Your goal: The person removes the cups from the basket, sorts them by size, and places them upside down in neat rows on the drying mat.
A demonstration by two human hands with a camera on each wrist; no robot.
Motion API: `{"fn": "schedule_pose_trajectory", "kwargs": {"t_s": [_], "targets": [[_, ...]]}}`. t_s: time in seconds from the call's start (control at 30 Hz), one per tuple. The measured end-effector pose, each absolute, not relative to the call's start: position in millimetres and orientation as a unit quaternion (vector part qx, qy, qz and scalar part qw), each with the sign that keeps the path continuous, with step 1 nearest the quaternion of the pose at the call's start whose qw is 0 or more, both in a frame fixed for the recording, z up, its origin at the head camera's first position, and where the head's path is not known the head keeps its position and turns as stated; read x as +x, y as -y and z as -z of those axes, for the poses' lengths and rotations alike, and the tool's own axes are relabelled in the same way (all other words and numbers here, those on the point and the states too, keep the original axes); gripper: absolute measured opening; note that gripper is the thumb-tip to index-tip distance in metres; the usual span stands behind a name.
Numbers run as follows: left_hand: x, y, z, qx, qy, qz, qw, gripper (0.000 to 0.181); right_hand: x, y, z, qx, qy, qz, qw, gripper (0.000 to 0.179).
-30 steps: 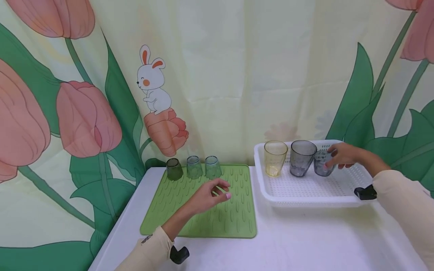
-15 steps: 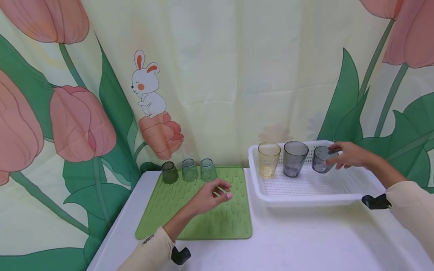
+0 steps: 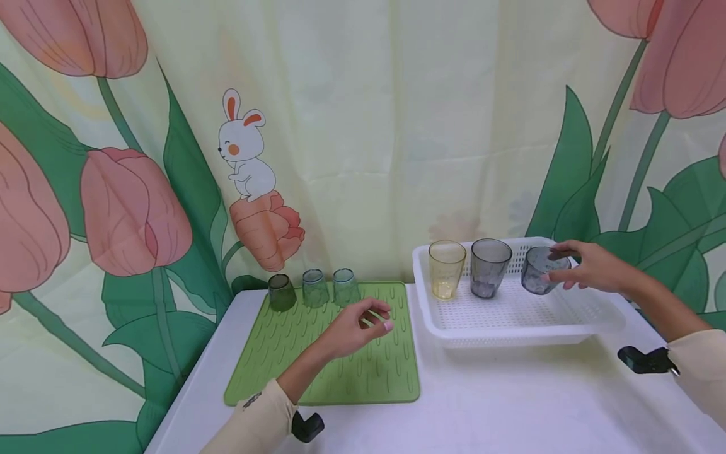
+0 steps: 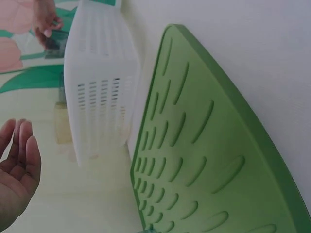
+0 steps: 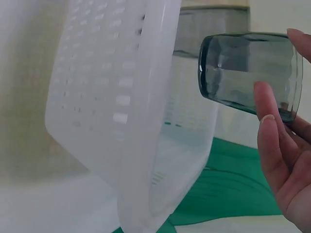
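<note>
My right hand grips a small smoky grey-blue glass near its rim, thumb and fingers on opposite sides. In the right wrist view the same glass shows beside the basket's wall. Below and around it is the white perforated basket, where a yellow-tinted glass and a taller grey glass stand upright. My left hand hovers with loosely bent fingers over the green drying mat, holding nothing. In the left wrist view, the left hand is beside the mat.
Along the mat's back edge stand a dark green glass and two blue-green glasses, upside down. A white cloth covers the table. Behind hangs a curtain printed with tulips and a rabbit.
The small grey glass has come away from the taller grey glass, up and to the right, in my right hand. My left hand stays about where it was; the head view has shifted slightly.
</note>
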State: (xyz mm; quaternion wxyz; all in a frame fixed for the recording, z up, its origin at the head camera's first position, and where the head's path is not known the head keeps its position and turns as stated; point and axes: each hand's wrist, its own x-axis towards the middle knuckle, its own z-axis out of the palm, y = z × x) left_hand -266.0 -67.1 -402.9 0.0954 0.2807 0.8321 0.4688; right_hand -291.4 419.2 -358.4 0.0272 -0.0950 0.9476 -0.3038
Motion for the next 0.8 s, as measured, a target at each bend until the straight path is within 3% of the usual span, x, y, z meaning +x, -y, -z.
{"fn": "schedule_pose_trajectory", "kwargs": {"t_s": [0.47, 0.8], "targets": [[-261.0, 58.3, 391.6, 0.314, -0.818, -0.475, 0.083, 0.039, -238.5, -375.3, 332.3, -0.137, -0.919, 0.369, -0.014, 0.068], [-249.1, 44.5, 376.2, 0.341, -0.807, -0.477, 0.064, 0.046, -208.9, -326.6, 329.1, -0.178, -0.881, 0.439, -0.021, 0.07]]}}
